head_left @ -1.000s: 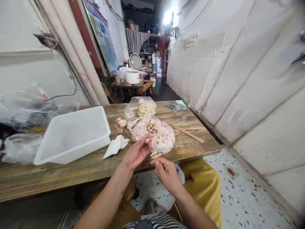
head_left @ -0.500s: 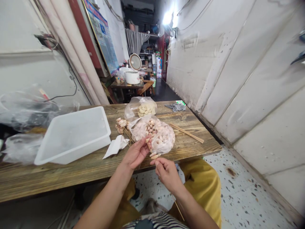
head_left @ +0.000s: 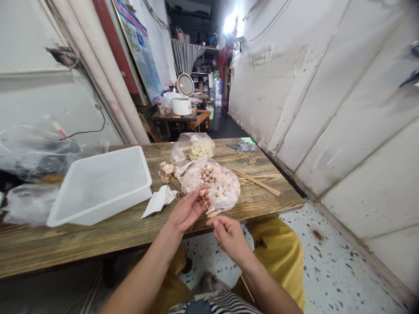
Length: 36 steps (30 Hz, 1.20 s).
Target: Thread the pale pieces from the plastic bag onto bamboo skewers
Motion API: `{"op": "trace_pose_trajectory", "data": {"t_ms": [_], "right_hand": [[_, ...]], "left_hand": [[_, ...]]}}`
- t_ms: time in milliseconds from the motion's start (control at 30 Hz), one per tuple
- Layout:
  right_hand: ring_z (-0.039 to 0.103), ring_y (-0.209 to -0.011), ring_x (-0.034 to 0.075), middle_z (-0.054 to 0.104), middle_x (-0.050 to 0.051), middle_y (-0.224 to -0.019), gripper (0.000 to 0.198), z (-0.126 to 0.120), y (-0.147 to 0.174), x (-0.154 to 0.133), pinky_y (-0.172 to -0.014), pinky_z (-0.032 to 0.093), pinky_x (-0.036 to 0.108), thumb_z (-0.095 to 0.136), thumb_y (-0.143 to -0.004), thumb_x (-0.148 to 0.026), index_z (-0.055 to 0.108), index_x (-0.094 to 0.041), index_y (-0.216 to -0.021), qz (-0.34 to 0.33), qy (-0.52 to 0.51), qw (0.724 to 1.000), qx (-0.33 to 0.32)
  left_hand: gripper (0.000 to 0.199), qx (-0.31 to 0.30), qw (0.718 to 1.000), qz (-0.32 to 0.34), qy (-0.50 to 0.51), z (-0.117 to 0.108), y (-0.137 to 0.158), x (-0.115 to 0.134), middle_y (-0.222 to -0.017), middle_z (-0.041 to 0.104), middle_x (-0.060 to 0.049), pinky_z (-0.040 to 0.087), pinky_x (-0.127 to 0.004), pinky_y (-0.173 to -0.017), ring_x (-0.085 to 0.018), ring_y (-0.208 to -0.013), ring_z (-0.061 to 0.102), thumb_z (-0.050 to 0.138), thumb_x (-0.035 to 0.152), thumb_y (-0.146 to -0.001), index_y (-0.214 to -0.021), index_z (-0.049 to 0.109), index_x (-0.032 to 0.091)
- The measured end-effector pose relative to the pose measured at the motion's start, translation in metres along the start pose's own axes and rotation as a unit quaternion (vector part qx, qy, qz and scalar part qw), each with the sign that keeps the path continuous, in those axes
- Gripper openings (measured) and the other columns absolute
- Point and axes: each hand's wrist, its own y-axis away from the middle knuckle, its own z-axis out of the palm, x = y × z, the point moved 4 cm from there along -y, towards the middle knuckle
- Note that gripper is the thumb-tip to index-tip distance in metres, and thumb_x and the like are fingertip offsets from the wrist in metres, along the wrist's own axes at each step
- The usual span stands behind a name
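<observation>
My right hand (head_left: 229,235) pinches a thin bamboo skewer (head_left: 205,202), whose lower end shows below the wrist. Pale pieces that look like garlic cloves (head_left: 213,213) are threaded on it just above those fingers. At the skewer's upper tip, my left hand (head_left: 191,208) pinches another garlic clove (head_left: 202,192). Just beyond both hands lies an open clear plastic bag (head_left: 225,194) full of similar pinkish-white cloves. Left of the bag, loaded skewers (head_left: 167,171) rest on the table with their pieces pointing away from me.
A white plastic tub (head_left: 101,183) stands at left on the wooden table (head_left: 268,172), near a white paper (head_left: 157,202). Behind the cloves sits a bag of pale slices (head_left: 200,149). Bare skewers (head_left: 257,182) and a crumpled grey plastic piece (head_left: 242,147) lie at right.
The clove in my left fingers sits at the skewer tip, with slightly more of the skewer showing below it. Both hands have hardly moved.
</observation>
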Motion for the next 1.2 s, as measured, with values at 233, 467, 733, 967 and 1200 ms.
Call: {"op": "trace_pose_trajectory", "data": {"t_ms": [233,467,733,967,1200], "right_hand": [[0.022,-0.037,0.004,0.032,-0.009,-0.045,0.034,-0.001,0.0,0.0,-0.038,0.018,0.018,0.049,-0.083,-0.041,0.063,-0.01,-0.084,0.002,-0.003,1.0,-0.004],[0.022,-0.037,0.004,0.031,-0.01,-0.044,0.035,0.0,0.0,0.001,-0.038,0.018,0.018,0.049,-0.083,-0.042,0.063,-0.01,-0.084,0.0,-0.011,1.0,-0.011],[0.021,-0.036,0.003,0.032,-0.01,-0.044,0.036,0.0,0.001,0.003,-0.037,0.017,0.018,0.05,-0.083,-0.043,0.062,-0.01,-0.084,0.011,-0.018,1.0,-0.013],[0.022,-0.037,0.003,0.034,-0.009,-0.045,0.036,-0.002,0.003,0.001,-0.037,0.016,0.018,0.05,-0.082,-0.044,0.063,-0.01,-0.083,0.013,-0.009,1.0,-0.009],[0.022,-0.038,0.004,0.032,-0.009,-0.045,0.037,-0.004,0.003,0.001,-0.039,0.017,0.018,0.051,-0.083,-0.044,0.064,-0.01,-0.084,0.009,-0.021,1.0,-0.015]], "left_hand": [[0.018,0.016,1.0,0.015,0.013,0.002,-0.001,0.002,-0.078,0.063,-0.008,0.053,-0.021,-0.07,-0.01,-0.07,0.06,0.055,0.013,-0.082,-0.096,0.064,0.006],[0.016,0.031,0.999,0.003,0.012,-0.004,-0.002,0.001,-0.077,0.066,-0.008,0.054,-0.02,-0.068,-0.01,-0.068,0.061,0.058,0.015,-0.081,-0.094,0.064,0.007],[0.016,0.031,0.999,0.009,-0.027,-0.01,-0.001,0.002,-0.076,0.068,-0.007,0.056,-0.025,-0.067,-0.012,-0.067,0.064,0.057,0.017,-0.081,-0.093,0.064,0.008],[0.017,0.019,0.999,0.009,-0.046,-0.009,-0.001,0.004,-0.077,0.07,-0.008,0.056,-0.026,-0.071,-0.014,-0.071,0.066,0.058,0.013,-0.08,-0.094,0.065,0.008],[0.017,0.015,0.999,-0.001,-0.029,-0.011,-0.001,0.001,-0.077,0.07,-0.008,0.056,-0.025,-0.069,-0.013,-0.069,0.065,0.056,0.016,-0.082,-0.093,0.065,0.008]]}}
